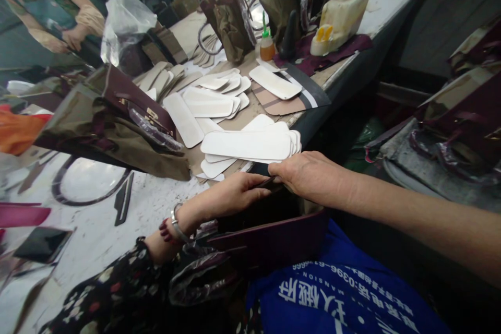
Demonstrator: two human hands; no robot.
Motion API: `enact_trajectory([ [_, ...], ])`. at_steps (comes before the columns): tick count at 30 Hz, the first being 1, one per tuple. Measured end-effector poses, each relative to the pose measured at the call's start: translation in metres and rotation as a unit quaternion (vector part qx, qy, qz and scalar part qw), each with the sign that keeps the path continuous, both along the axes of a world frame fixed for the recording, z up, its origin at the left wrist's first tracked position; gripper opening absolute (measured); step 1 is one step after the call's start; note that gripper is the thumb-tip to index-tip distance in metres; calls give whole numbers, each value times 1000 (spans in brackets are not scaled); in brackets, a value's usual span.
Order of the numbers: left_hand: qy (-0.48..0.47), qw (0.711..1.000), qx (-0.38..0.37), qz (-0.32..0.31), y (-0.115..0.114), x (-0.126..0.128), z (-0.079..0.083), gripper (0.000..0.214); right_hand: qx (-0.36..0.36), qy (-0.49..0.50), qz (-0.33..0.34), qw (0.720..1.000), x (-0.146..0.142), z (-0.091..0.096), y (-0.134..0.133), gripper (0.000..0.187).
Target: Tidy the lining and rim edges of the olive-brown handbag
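My left hand [230,195] and my right hand [309,175] meet at the table's front edge, over the open top of a dark maroon handbag [274,237] that rests on my lap. Both hands have their fingers closed in a pinch on a thin dark edge or strip of the bag between them. A bracelet and beads sit on my left wrist. Just beyond the hands lies a stack of white rounded oblong boards [250,146].
More white boards [207,104] are spread over cardboard. Olive and maroon bags [113,125] lie at left, others stand at the back [233,23]. A glue bottle [267,44] and a plastic jug [342,15] stand farther off. Another person [58,15] is at the far left.
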State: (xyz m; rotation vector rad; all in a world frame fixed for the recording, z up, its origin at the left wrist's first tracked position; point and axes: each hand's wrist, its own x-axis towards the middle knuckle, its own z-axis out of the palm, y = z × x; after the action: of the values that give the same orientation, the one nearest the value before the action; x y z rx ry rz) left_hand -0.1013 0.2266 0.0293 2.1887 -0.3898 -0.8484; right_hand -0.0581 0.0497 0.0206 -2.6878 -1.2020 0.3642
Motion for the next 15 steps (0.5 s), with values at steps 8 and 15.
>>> enact_trajectory([
  [8, -8, 998, 42, 55, -7, -1, -3, 27, 15, -51, -40, 998, -13, 7, -13, 21],
  [15, 1, 998, 10, 62, -4, -1, -8, 27, -2, -21, -55, 998, -11, 4, -11, 12],
])
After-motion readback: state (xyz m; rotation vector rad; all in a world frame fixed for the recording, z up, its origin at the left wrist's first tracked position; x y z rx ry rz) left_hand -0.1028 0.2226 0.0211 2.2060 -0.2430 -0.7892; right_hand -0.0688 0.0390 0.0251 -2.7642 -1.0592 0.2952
